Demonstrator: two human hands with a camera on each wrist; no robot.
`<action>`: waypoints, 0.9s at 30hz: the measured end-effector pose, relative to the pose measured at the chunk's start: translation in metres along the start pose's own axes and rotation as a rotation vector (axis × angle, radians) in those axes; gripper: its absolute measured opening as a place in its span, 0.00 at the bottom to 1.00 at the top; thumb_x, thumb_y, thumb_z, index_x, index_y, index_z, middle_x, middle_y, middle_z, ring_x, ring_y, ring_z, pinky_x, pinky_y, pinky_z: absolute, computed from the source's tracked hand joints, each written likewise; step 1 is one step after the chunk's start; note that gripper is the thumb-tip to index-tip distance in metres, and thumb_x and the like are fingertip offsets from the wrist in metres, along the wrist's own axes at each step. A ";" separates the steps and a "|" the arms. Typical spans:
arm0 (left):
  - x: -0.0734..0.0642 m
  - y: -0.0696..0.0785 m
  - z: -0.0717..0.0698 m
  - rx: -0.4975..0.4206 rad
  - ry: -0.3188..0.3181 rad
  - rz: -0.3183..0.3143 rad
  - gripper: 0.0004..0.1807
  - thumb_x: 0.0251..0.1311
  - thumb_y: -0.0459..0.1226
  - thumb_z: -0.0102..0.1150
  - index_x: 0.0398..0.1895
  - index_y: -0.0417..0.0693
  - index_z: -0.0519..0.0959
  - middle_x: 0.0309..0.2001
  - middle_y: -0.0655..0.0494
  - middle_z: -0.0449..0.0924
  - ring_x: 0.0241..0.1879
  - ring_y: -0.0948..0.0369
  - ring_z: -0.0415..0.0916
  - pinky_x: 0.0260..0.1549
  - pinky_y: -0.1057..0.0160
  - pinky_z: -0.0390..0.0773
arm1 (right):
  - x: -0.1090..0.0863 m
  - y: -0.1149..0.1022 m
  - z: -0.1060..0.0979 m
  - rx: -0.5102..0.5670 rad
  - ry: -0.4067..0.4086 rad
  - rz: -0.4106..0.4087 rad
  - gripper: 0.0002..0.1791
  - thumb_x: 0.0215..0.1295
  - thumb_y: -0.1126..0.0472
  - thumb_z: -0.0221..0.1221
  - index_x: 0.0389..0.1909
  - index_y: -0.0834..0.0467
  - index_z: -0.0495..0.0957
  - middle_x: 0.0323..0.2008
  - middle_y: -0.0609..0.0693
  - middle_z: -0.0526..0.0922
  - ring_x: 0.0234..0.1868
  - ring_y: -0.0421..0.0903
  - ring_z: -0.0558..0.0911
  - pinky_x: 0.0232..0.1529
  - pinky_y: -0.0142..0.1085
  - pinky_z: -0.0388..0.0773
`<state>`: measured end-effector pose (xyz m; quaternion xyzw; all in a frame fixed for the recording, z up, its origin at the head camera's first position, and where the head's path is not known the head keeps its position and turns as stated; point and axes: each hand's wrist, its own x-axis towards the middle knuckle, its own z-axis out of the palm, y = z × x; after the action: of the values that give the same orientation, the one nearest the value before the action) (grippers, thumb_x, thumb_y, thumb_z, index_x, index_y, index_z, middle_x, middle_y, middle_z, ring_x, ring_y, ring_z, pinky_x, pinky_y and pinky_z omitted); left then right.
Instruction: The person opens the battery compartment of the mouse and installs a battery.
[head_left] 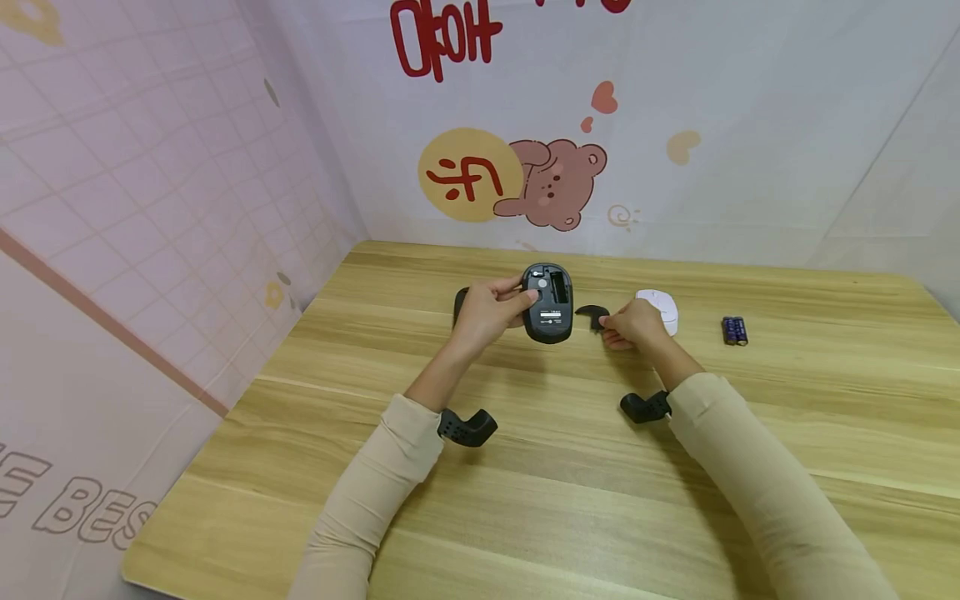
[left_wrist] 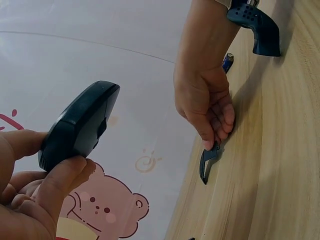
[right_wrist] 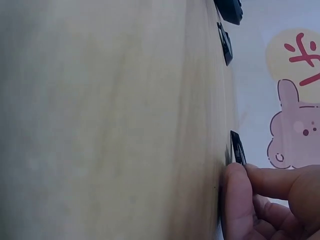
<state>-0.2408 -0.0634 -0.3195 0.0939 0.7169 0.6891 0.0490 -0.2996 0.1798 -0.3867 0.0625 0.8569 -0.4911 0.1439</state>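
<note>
My left hand (head_left: pixel 486 312) grips a black computer mouse (head_left: pixel 549 325) by its side, raised above the table with the underside towards the head camera. Its battery slot (head_left: pixel 559 287) is uncovered and dark inside. Between thumb and fingertips, my right hand (head_left: pixel 637 325) pinches the black battery cover (head_left: pixel 594 313), a thin curved piece low over the tabletop. In the left wrist view the same cover (left_wrist: pixel 206 162) points down from the fingertips. A white mouse (head_left: pixel 660 307) lies right behind the right hand, which hides part of it.
Two blue batteries (head_left: pixel 735 331) lie side by side on the wooden table (head_left: pixel 540 500), right of the white mouse. A dark object (head_left: pixel 460 304) shows partly behind the left hand. A printed cloth (head_left: pixel 750 125) hangs along the table's back edge. Each wrist wears a black camera mount (head_left: pixel 468 428).
</note>
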 end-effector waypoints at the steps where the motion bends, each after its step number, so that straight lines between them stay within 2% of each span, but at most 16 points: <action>1: 0.000 0.000 0.000 0.005 0.001 0.001 0.24 0.59 0.32 0.59 0.59 0.39 0.71 0.48 0.40 0.78 0.42 0.55 0.80 0.36 0.65 0.81 | 0.001 0.000 0.000 -0.011 0.001 0.000 0.17 0.64 0.65 0.55 0.41 0.79 0.74 0.15 0.50 0.80 0.17 0.41 0.81 0.25 0.32 0.81; 6: 0.001 -0.002 0.001 0.000 0.001 0.004 0.24 0.59 0.33 0.59 0.59 0.40 0.71 0.48 0.40 0.78 0.43 0.55 0.80 0.36 0.65 0.80 | 0.005 0.003 0.000 -0.073 0.014 -0.014 0.17 0.64 0.64 0.55 0.39 0.79 0.76 0.14 0.50 0.80 0.15 0.41 0.81 0.21 0.31 0.80; 14: 0.002 -0.002 0.003 0.008 -0.005 -0.004 0.24 0.59 0.33 0.60 0.60 0.39 0.71 0.49 0.41 0.77 0.43 0.55 0.80 0.38 0.63 0.80 | 0.007 0.002 0.000 -0.074 0.014 -0.011 0.16 0.64 0.65 0.55 0.38 0.79 0.76 0.13 0.49 0.80 0.15 0.40 0.80 0.21 0.31 0.80; 27: 0.002 -0.002 0.006 0.045 0.000 -0.006 0.24 0.60 0.34 0.59 0.60 0.40 0.71 0.49 0.42 0.78 0.43 0.57 0.80 0.36 0.65 0.80 | 0.007 0.003 0.000 -0.146 0.029 -0.028 0.15 0.63 0.64 0.56 0.35 0.77 0.79 0.13 0.49 0.80 0.14 0.40 0.80 0.20 0.30 0.80</action>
<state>-0.2421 -0.0573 -0.3215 0.0930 0.7326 0.6725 0.0488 -0.3055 0.1812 -0.3907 0.0469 0.8933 -0.4282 0.1286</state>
